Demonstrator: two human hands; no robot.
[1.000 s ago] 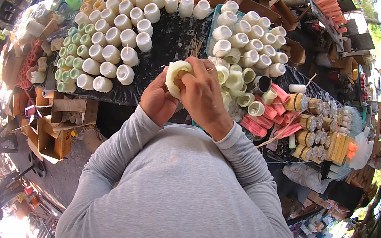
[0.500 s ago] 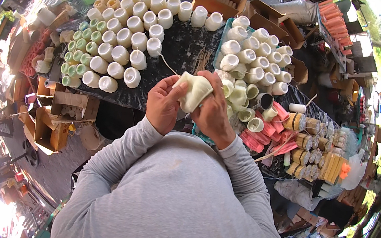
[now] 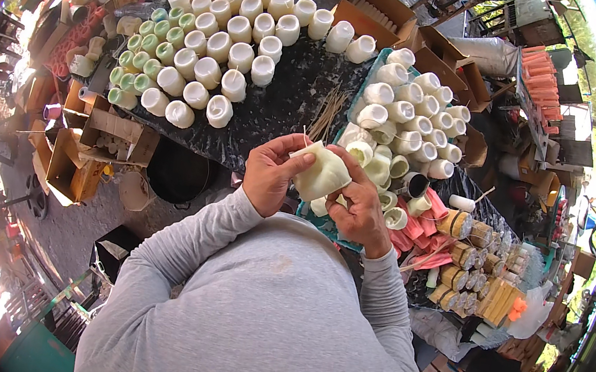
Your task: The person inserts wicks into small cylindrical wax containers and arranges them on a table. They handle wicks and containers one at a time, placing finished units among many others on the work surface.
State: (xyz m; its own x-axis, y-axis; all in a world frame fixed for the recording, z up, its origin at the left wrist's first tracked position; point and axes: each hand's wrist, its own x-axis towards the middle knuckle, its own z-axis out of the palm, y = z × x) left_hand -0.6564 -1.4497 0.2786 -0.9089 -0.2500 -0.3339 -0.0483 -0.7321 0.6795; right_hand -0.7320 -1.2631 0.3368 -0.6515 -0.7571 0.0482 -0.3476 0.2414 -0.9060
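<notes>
Between my two hands, in front of my chest, is a pale cream, soft-looking wax piece (image 3: 322, 177) with a squarish shape and a thin strand at its top. My left hand (image 3: 269, 176) pinches its left side, thumb lying across the front. My right hand (image 3: 364, 211) grips the lower right edge with bent fingers; some fingertips are hidden behind the piece. Just right of that hand are pale green hollow cups (image 3: 396, 218). Beyond my hands, a bundle of thin sticks (image 3: 329, 112) lies on the black-covered table (image 3: 292, 84).
White candles (image 3: 218, 47) and small green ones (image 3: 148, 44) stand in rows at the left. A teal tray (image 3: 363, 89) holds more white candles. Pink pieces (image 3: 424, 231) and banded bundles (image 3: 461, 253) lie at the right. Cardboard boxes (image 3: 72, 171) sit at the lower left.
The view has shifted, so the table contents appear further left and up or right. My right hand's fingers have moved to the piece's lower right edge, and the piece is turned somewhat.
</notes>
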